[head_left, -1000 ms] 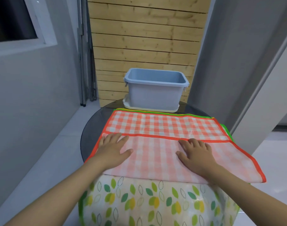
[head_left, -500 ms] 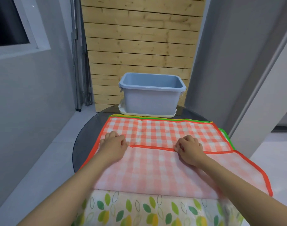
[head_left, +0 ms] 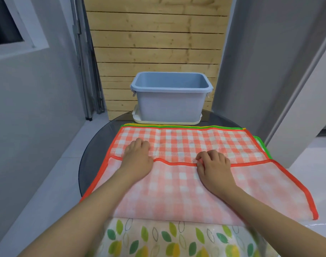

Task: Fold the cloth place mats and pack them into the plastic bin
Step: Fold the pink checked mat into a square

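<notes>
An orange-and-white checked place mat (head_left: pixel 186 141) lies on top of a stack of mats on the round table. Its near half is turned over onto itself, paler side up, and the orange hem of that flap runs across the middle. My left hand (head_left: pixel 138 156) and my right hand (head_left: pixel 214 166) rest on the hem with fingers curled over it, pinching the flap's edge. The empty blue plastic bin (head_left: pixel 169 106) stands behind the mats, a short way beyond my hands.
The bin sits on a white lid (head_left: pixel 140 120). Green and yellow edges of lower mats (head_left: pixel 262 145) stick out at the back and right. The dark round table (head_left: pixel 95 154) has a leaf-patterned cover (head_left: pixel 167 238) at its near edge. Grey walls stand close on both sides.
My hands went from flat on the flap to curled on its hem, and they have pushed the hem farther toward the bin. The view has moved closer.
</notes>
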Motion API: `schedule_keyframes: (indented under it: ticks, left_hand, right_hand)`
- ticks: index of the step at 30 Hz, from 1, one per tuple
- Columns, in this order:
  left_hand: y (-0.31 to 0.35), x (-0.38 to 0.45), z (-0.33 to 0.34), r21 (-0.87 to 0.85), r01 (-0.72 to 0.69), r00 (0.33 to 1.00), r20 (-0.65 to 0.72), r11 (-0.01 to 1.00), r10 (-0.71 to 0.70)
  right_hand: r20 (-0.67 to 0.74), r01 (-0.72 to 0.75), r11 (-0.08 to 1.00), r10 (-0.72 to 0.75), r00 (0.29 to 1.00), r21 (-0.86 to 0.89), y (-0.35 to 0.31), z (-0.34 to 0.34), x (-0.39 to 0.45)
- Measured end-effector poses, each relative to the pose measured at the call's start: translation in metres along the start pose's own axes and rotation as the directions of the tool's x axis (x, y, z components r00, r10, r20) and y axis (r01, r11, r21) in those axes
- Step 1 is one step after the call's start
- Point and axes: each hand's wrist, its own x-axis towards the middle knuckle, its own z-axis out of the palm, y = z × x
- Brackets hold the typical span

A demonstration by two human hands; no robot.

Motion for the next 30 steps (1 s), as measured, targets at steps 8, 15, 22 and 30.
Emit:
schedule_keyframes:
  ticks: [8,15,22,30]
  left_hand:
    - [0.026,0.090,0.030,-0.075,-0.057,0.994,0.090,0.996,0.064]
    - [0.032,0.123,0.045,-0.083,0.010,1.000,-0.016,0.997,-0.011]
    - [0.035,0.132,0.045,-0.139,-0.042,0.977,-0.214,0.989,0.012]
    - [0.041,0.098,0.004,-0.075,-0.272,0.884,-0.413,0.959,0.218]
  right_hand:
    - [-0.040,0.008,1.000,-0.008,0.999,0.004,0.002,0.004,0.000]
    - [-0.024,0.011,1.000,-0.011,1.000,-0.004,0.003,0.005,0.002]
    - [-0.002,0.006,1.000,-0.006,1.000,-0.003,0.003,0.006,0.003]
    - [-0.138,0.049,0.999,-0.050,0.989,-0.009,-0.001,0.004,0.004]
